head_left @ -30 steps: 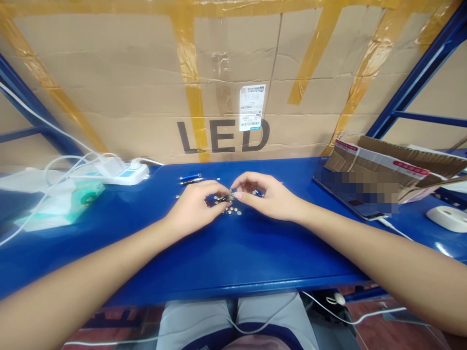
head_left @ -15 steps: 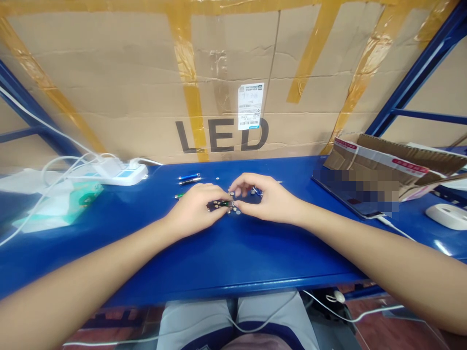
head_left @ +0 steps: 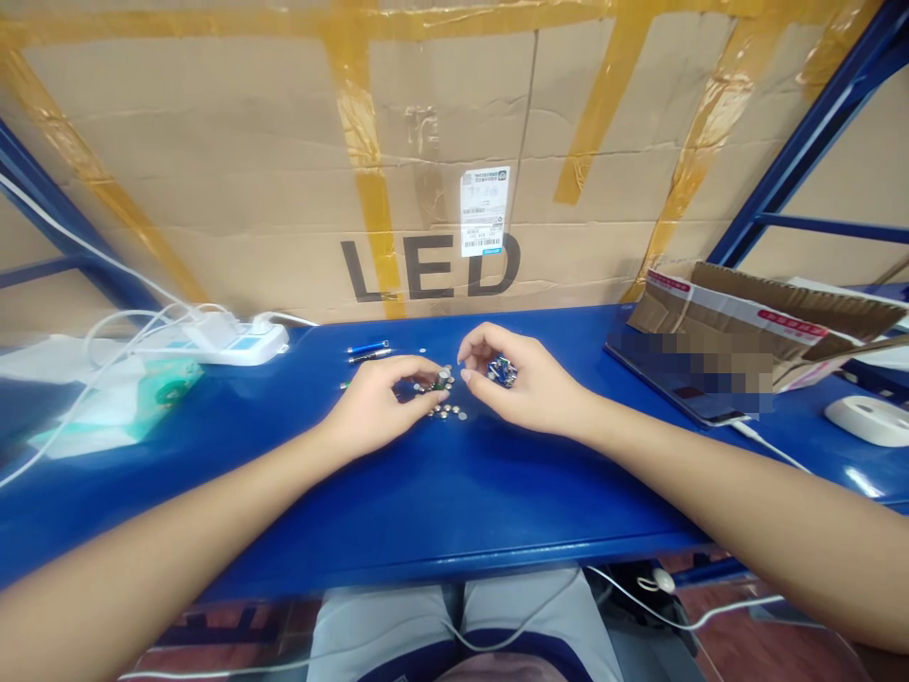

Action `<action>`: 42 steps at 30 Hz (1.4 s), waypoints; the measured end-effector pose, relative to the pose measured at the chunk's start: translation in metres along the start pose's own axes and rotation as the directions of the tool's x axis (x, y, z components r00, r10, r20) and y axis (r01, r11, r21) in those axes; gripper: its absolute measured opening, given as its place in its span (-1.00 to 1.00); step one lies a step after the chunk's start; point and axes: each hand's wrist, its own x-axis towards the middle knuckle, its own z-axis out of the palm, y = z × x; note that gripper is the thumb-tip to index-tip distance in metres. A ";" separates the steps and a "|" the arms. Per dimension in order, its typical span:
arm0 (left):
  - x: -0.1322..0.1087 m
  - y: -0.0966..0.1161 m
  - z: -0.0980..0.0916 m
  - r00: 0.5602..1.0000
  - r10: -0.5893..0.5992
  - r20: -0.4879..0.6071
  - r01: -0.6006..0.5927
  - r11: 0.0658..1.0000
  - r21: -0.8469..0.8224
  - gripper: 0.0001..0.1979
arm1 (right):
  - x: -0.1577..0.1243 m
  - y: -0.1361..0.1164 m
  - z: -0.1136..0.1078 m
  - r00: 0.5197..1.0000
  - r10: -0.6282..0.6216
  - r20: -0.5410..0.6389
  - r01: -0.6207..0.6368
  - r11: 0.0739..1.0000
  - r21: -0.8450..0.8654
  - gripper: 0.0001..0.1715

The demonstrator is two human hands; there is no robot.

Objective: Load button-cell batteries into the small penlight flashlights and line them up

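Note:
My left hand (head_left: 376, 398) is closed, thumb and fingertips pinching a small green metal tube (head_left: 441, 381). Beneath and beside that tube lie several small silver button cells (head_left: 446, 411) on the blue table (head_left: 440, 502). A short gap to the right separates it from my right hand (head_left: 515, 379), whose fingers are curved with thumb and index finger apart and nothing visible between them. Through that opening shows a small heap of shiny blue and silver parts (head_left: 503, 371). Past my left knuckles, a blue tube (head_left: 367, 347) and a black tube (head_left: 370, 356) lie side by side.
A large cardboard box (head_left: 284, 170) marked LED stands along the back. On the left are a white power strip (head_left: 248, 343) with cables and a green-white tissue pack (head_left: 128, 407). To the right lie a tablet (head_left: 660, 384), an open small carton (head_left: 739, 313) and a white mouse (head_left: 870, 420).
My right hand has drawn back from the green tube, slightly right and upward, with its thumb and index finger now apart. My left hand still holds the tube in nearly the same place.

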 end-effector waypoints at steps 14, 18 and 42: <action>-0.001 -0.001 0.002 0.999 -0.009 -0.031 0.010 0.999 0.038 -0.82 | -0.002 0.028 0.011 0.929 0.060 0.365 0.016 0.979 -0.202 -0.88; -0.001 0.001 0.001 1.000 0.003 -0.028 -0.001 0.999 0.048 -0.85 | -0.002 0.030 0.012 0.924 0.066 0.376 0.016 0.978 -0.210 -0.89; -0.001 0.002 -0.002 0.999 0.050 0.005 -0.050 0.995 0.081 -0.91 | 0.005 0.013 0.007 0.981 0.177 0.081 -0.193 0.937 0.290 -0.82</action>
